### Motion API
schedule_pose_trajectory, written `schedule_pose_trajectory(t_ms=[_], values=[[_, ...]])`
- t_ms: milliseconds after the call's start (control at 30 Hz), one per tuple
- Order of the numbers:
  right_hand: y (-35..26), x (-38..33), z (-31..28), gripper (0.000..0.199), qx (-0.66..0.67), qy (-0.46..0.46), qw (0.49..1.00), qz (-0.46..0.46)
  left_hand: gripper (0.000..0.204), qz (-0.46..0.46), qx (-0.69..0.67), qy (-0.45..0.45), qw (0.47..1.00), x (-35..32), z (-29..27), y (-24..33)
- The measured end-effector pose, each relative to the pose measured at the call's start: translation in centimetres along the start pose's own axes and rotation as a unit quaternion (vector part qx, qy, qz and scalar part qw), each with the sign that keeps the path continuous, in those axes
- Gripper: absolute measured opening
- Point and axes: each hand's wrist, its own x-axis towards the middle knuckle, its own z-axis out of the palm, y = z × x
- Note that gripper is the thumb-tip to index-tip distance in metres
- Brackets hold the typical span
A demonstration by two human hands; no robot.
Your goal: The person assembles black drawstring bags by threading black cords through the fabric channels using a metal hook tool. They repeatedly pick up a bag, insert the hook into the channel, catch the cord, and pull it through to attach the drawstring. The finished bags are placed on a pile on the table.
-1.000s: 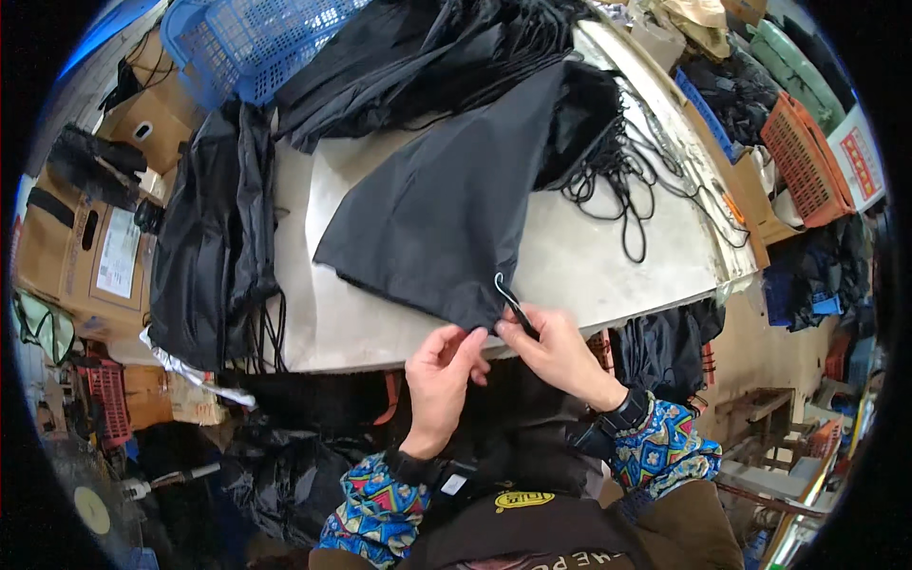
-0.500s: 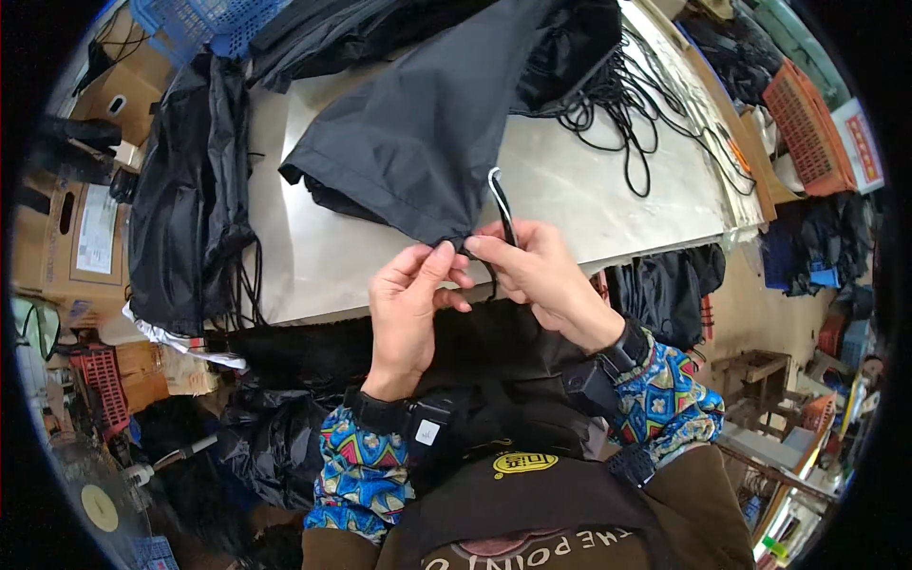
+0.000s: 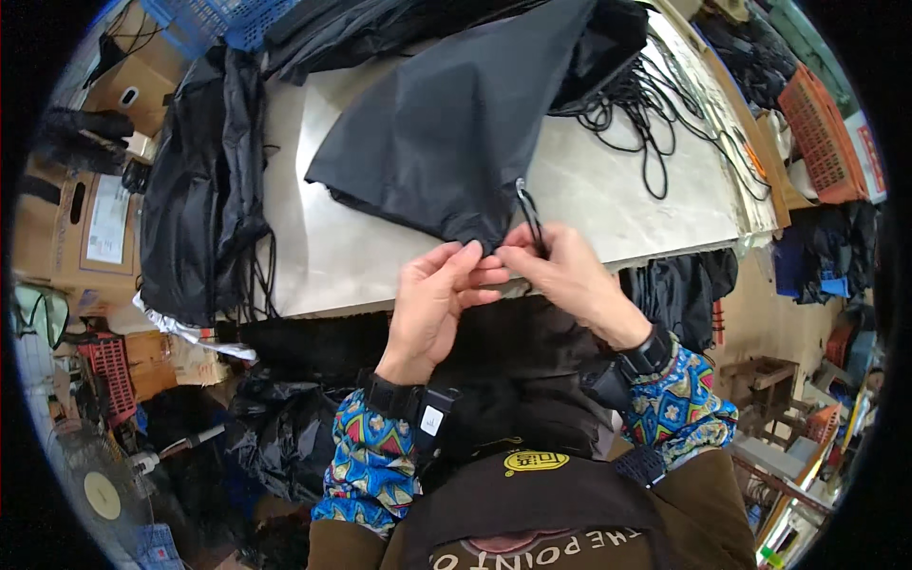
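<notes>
A black drawstring bag (image 3: 437, 133) lies on the pale tabletop, its gathered corner pulled toward me past the near edge. My left hand (image 3: 437, 299) pinches that corner between thumb and fingers. Close against it, my right hand (image 3: 570, 280) also has thumb and fingers closed on the bag's corner. A black cord (image 3: 530, 217) runs up out of the right hand's grip to a small metallic loop (image 3: 520, 183) at the bag's side edge. Whatever lies right between the fingertips is hidden.
Folded black bags (image 3: 204, 190) with dangling cords lie at the table's left. Loose black cords (image 3: 655, 142) spread at the far right. A blue basket (image 3: 214, 28) stands at the back left, cardboard boxes (image 3: 100, 247) beyond the left edge, a fan (image 3: 104, 494) lower left, an orange crate (image 3: 817, 133) far right.
The whole scene has shifted slightly right in view. Both hands keep their pinch on the bag's corner, with the left fingers now closer together.
</notes>
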Motion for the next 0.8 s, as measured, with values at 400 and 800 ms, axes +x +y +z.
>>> schedule_pose_trajectory(t_ms=[400,800], values=[[-2.7,-4.3,-0.8,0.03,-0.202,0.052,0.955,-0.21,0.016,-0.038,-0.173,-0.029,0.984,0.4,-0.6,0.2],[-0.3,-4.9,0.4,0.015,-0.298,0.089,0.925,-0.22,0.015,0.017,-0.124,0.003,0.992,-0.7,1.7,-0.3]])
